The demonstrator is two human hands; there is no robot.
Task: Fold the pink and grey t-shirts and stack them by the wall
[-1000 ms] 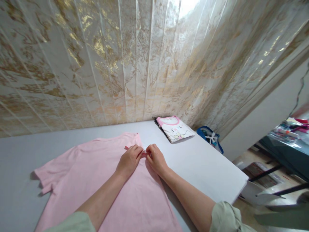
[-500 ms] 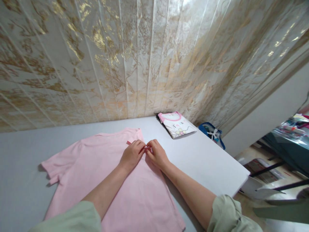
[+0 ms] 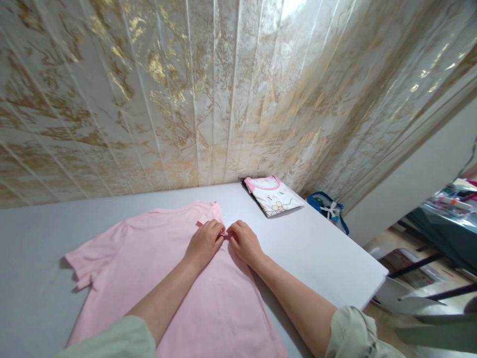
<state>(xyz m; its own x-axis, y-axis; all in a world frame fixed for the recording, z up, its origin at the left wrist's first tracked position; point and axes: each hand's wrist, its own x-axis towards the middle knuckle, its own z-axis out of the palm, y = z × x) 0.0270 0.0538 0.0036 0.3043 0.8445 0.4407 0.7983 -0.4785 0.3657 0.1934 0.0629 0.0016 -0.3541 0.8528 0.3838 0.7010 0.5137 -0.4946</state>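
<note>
A pink T-shirt (image 3: pixel 160 278) lies spread on the white table, its left sleeve flat and its right side folded inward. My left hand (image 3: pixel 206 242) rests over the folded part with its fingers pinched on the shirt's fabric. Close against it, my right hand (image 3: pixel 244 243) pinches the same bit of fabric near the right edge. A small darker pink tip (image 3: pixel 199 223) pokes out beyond my left fingers; whether it is part of the sleeve I cannot tell. The fingers hide most of the gripped fabric.
Folded white-and-pink clothing (image 3: pixel 276 196) lies on something dark near the table's back edge. A blue-edged bag (image 3: pixel 328 209) sits beyond the table's right side. Behind rises a gold-patterned curtain (image 3: pixel 208 99). The white table (image 3: pixel 316 258) ends at a right-hand corner.
Both hands stay together at the shirt's right side, with only slight finger movement. The whole view has shifted slightly, and the shirt lies as before.
</note>
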